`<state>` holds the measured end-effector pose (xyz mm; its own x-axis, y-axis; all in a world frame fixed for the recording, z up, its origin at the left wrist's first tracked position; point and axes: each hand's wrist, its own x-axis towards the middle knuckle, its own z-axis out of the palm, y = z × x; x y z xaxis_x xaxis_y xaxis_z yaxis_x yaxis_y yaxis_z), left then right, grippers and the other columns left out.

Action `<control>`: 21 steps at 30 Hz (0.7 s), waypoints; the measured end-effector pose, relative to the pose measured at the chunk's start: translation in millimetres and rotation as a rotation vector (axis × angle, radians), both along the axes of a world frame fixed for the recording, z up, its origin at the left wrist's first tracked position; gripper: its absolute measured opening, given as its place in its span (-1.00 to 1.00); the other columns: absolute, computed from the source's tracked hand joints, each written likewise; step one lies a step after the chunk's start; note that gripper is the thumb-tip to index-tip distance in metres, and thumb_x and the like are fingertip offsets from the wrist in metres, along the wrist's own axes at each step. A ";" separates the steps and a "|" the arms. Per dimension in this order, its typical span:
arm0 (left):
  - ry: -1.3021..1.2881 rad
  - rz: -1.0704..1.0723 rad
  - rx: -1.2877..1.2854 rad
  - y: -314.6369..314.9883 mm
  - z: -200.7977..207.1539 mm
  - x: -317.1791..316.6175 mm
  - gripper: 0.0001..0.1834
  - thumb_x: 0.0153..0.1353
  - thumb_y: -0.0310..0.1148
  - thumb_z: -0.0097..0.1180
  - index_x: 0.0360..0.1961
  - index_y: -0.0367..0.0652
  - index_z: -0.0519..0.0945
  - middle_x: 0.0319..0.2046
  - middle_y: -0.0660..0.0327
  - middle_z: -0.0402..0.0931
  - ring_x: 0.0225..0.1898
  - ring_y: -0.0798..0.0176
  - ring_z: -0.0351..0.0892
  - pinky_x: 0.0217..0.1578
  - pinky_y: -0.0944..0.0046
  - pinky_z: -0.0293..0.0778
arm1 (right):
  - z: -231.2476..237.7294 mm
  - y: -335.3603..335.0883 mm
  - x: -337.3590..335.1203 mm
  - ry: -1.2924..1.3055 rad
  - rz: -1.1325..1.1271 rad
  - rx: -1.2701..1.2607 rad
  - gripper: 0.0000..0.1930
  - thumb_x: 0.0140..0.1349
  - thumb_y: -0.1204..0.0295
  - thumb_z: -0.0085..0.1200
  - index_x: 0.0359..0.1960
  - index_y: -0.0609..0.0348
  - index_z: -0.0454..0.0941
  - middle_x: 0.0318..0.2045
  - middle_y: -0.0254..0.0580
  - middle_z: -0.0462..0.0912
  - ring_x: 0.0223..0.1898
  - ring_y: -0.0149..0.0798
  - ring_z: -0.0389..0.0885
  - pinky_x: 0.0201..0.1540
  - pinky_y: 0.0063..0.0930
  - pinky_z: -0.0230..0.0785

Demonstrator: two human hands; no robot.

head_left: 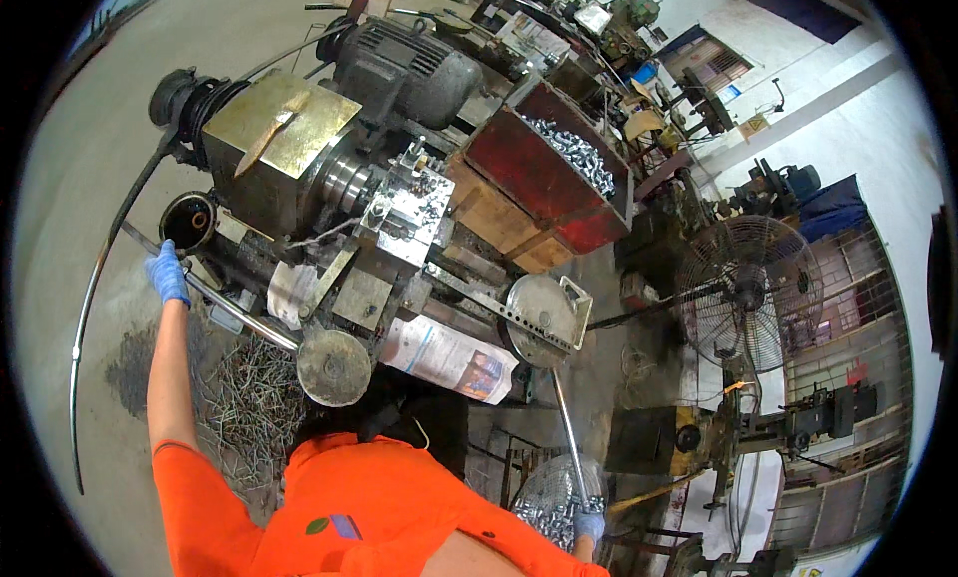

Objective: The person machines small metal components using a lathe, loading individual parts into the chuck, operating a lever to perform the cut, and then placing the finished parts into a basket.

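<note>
My left hand (167,274), in a blue glove, is closed round a long metal lever (239,317) at the left of a greasy lathe (384,213). This lever runs down to a round metal disc (334,367). Far down to the right, my gloved right hand (589,526) appears closed at the lower end of a second metal lever (569,427), which slopes from a larger disc (539,322). Its fingers are small and partly hidden. Beside that hand is a wire basket (529,477) holding small shiny metal parts (549,517).
A brush (271,133) lies on the lathe's brass-coloured cover (309,103). Behind stands a red bin (519,163) of metal parts. Metal shavings (249,407) heap on the floor at left. A hose (85,312) hangs there. A large fan (748,292) stands at right.
</note>
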<state>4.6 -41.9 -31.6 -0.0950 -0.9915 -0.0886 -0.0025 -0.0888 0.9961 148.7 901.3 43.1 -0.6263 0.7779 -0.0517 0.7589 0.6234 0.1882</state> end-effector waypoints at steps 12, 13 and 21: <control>-0.001 0.005 0.027 11.6 11.0 -4.9 -0.73 0.12 -0.30 0.11 -0.52 -0.33 0.46 -0.68 0.12 0.47 -0.77 0.31 0.39 -0.76 0.30 0.31 | -16.0 11.6 7.9 0.062 -0.042 0.020 -0.49 -0.20 0.03 0.19 -0.38 0.27 0.60 -0.30 0.21 0.59 -0.18 0.09 0.57 -0.09 -0.18 0.41; -0.017 0.024 0.027 15.8 15.6 -7.5 -0.73 0.12 -0.30 0.11 -0.53 -0.33 0.46 -0.69 0.12 0.47 -0.77 0.30 0.40 -0.77 0.31 0.31 | -18.1 14.5 8.5 0.050 -0.046 0.016 -0.49 -0.20 0.03 0.19 -0.38 0.27 0.60 -0.30 0.20 0.59 -0.17 0.09 0.57 -0.08 -0.18 0.41; 0.024 -0.007 0.062 10.6 9.1 -6.1 -0.71 0.11 -0.30 0.12 -0.56 -0.36 0.47 -0.71 0.11 0.47 -0.80 0.28 0.40 -0.78 0.30 0.31 | -26.9 22.1 14.2 0.048 0.051 0.055 -0.33 -0.12 -0.15 0.11 -0.30 0.34 0.57 -0.32 0.23 0.59 -0.21 0.12 0.58 -0.13 -0.16 0.44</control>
<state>-1.5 -31.2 -22.6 -0.1048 -0.9835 -0.1476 0.0200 -0.1504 0.9884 162.9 923.4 16.2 -0.6658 0.7458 0.0215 0.7354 0.6511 0.1876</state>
